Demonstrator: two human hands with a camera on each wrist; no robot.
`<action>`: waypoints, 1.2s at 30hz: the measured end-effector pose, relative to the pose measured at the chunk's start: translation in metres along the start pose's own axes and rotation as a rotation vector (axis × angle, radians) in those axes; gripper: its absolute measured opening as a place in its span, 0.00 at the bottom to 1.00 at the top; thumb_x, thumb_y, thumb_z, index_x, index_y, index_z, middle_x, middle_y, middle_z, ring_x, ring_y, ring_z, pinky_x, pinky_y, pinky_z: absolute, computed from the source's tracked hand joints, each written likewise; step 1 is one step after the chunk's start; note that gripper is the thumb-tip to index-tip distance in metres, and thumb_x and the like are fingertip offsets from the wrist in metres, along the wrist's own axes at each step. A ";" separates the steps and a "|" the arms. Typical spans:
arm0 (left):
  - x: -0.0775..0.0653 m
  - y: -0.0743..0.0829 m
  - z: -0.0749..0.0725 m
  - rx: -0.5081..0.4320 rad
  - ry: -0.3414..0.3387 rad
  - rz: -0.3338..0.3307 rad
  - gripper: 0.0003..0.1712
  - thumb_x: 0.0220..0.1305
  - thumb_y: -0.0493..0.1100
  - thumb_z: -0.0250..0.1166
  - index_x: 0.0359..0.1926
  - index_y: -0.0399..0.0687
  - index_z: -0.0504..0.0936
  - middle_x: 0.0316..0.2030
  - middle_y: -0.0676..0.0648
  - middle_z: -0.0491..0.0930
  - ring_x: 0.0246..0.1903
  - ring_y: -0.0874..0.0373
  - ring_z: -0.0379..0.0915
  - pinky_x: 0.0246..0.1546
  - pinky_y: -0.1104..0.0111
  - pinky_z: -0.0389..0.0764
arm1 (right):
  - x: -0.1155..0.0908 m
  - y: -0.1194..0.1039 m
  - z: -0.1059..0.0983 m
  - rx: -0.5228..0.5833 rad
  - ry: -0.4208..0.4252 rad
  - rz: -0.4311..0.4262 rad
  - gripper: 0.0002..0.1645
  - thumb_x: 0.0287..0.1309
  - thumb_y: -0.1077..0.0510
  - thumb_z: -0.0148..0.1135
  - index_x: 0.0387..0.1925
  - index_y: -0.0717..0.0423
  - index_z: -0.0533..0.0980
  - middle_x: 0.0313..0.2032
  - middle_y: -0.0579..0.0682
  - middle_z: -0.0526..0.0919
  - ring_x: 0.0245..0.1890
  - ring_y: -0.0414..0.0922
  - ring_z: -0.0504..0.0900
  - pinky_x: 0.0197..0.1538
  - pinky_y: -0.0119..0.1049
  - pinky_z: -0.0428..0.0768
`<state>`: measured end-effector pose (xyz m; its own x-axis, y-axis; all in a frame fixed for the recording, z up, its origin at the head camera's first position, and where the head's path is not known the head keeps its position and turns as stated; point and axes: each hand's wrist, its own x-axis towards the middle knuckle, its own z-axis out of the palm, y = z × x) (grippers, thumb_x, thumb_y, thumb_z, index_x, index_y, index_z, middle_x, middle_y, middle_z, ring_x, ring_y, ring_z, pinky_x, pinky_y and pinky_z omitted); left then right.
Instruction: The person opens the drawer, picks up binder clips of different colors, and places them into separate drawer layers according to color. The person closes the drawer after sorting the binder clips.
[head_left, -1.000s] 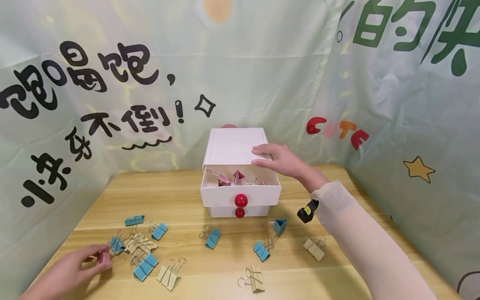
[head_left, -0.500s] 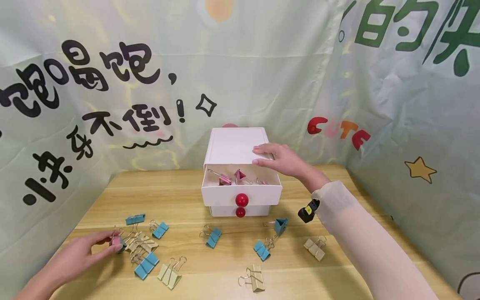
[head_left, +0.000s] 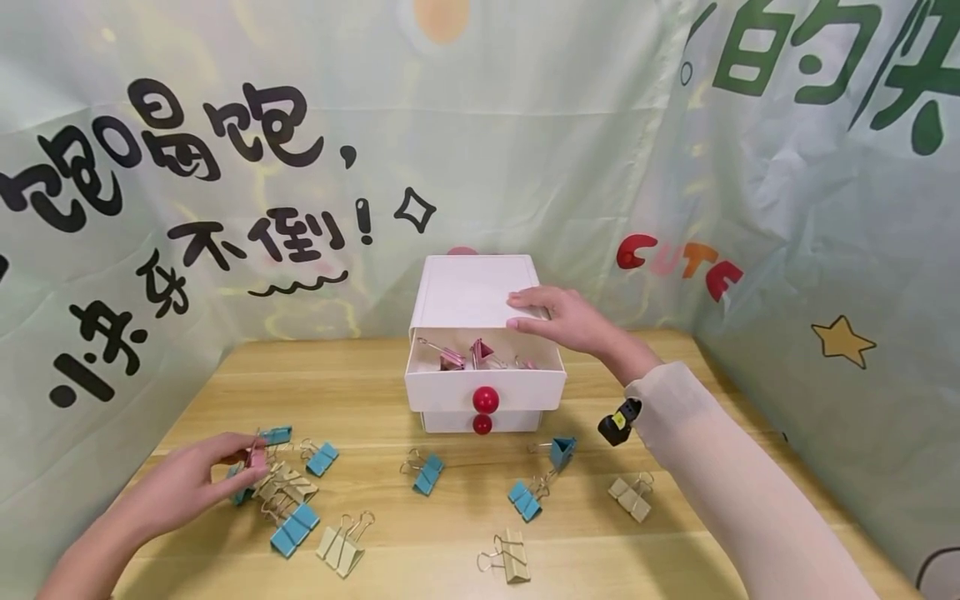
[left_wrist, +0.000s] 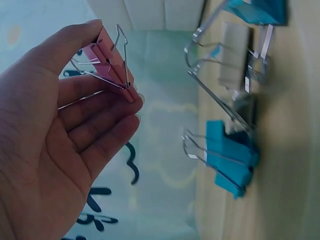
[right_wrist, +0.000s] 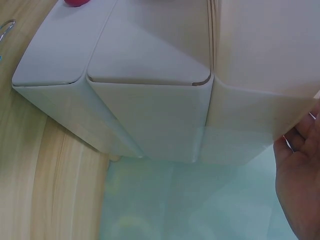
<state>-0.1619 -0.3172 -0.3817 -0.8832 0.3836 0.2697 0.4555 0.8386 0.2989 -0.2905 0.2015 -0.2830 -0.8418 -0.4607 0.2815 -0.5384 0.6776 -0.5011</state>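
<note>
A pink binder clip point(head_left: 257, 457) is pinched between the thumb and fingertips of my left hand point(head_left: 180, 485), above a cluster of clips on the left. In the left wrist view the pink clip point(left_wrist: 111, 62) shows its wire handles spread, with a blue clip point(left_wrist: 229, 157) beyond on the table. My right hand point(head_left: 564, 318) rests on the top right front corner of a white two-drawer box point(head_left: 474, 287), fingers extended over the lid. The box's upper drawer point(head_left: 442, 393) is pulled out and holds several pink clips point(head_left: 451, 361). Its lower drawer is pushed in.
Blue and cream binder clips lie scattered on the wooden table point(head_left: 360, 400), including a blue one point(head_left: 428, 474) in front of the box and a cream one point(head_left: 516, 557) near the front edge. A printed cloth point(head_left: 525, 175) hangs behind and along both sides.
My left hand has carried the pink clip up and rightward from the left side of the cluster to over it. The right hand stays on the box.
</note>
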 end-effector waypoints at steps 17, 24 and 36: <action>0.048 0.042 -0.017 0.023 0.053 0.226 0.14 0.63 0.53 0.68 0.48 0.58 0.83 0.42 0.63 0.82 0.41 0.65 0.79 0.39 0.61 0.81 | 0.001 0.000 -0.001 -0.023 -0.004 -0.022 0.36 0.59 0.35 0.64 0.63 0.50 0.76 0.64 0.46 0.74 0.67 0.50 0.67 0.68 0.52 0.63; 0.069 0.059 -0.025 0.016 0.056 0.291 0.10 0.65 0.54 0.66 0.44 0.61 0.81 0.41 0.66 0.79 0.41 0.69 0.77 0.41 0.63 0.81 | 0.000 -0.001 -0.002 -0.028 -0.011 -0.021 0.36 0.59 0.36 0.64 0.63 0.52 0.76 0.64 0.48 0.74 0.66 0.51 0.67 0.67 0.53 0.63; 0.089 0.082 -0.037 0.017 0.076 0.400 0.15 0.62 0.51 0.69 0.48 0.54 0.82 0.41 0.61 0.81 0.40 0.67 0.77 0.34 0.68 0.80 | -0.001 -0.003 -0.002 -0.009 -0.009 -0.012 0.35 0.59 0.38 0.65 0.63 0.51 0.76 0.64 0.48 0.74 0.67 0.51 0.67 0.68 0.53 0.62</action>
<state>-0.1993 -0.2283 -0.2991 -0.6255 0.6516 0.4292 0.7591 0.6354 0.1417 -0.2876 0.2008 -0.2803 -0.8349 -0.4742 0.2796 -0.5488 0.6770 -0.4904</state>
